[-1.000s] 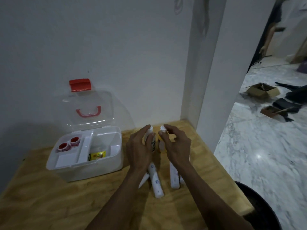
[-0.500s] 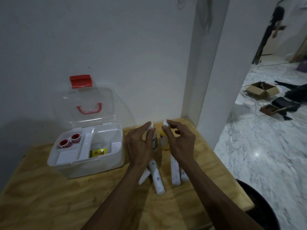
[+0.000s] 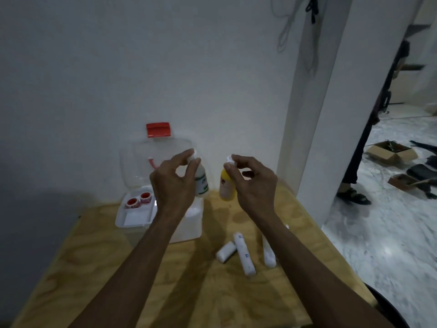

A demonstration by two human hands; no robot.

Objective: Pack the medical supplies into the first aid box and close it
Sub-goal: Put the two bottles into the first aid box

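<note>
Nearest to me, three white bandage rolls lie loose on the plywood table (image 3: 71,268): a short bandage roll (image 3: 225,252), a long printed roll (image 3: 244,254) touching it, and a third roll (image 3: 268,253) partly hidden under my right forearm. I judge that lowering my right arm carelessly could sweep that third roll toward the table's right edge and onto the marble floor (image 3: 390,245).

Both my forearms reach forward and up, wrists slightly bent, hands raised above the table. My left hand (image 3: 173,185) pinches the cap of a white bottle with a green label (image 3: 201,179) between thumb and fingertips, other fingers curled loosely. My right hand (image 3: 254,183) pinches the white cap of a yellow bottle (image 3: 225,185) the same way. Both bottles hang by their caps alone, close together but apart. The risk I see: a cap-only pinch lets a bottle swing or slip, or a loose cap could come away and drop the bottle.

Beyond my left hand sits the white first aid box (image 3: 189,226), its clear lid (image 3: 139,162) standing open against the wall with a red latch (image 3: 158,129) on top. Its inner tray (image 3: 138,217) holds two red-and-white tape rolls (image 3: 138,200). My left wrist hides the open compartment, so a blind drop could miss it.
</note>
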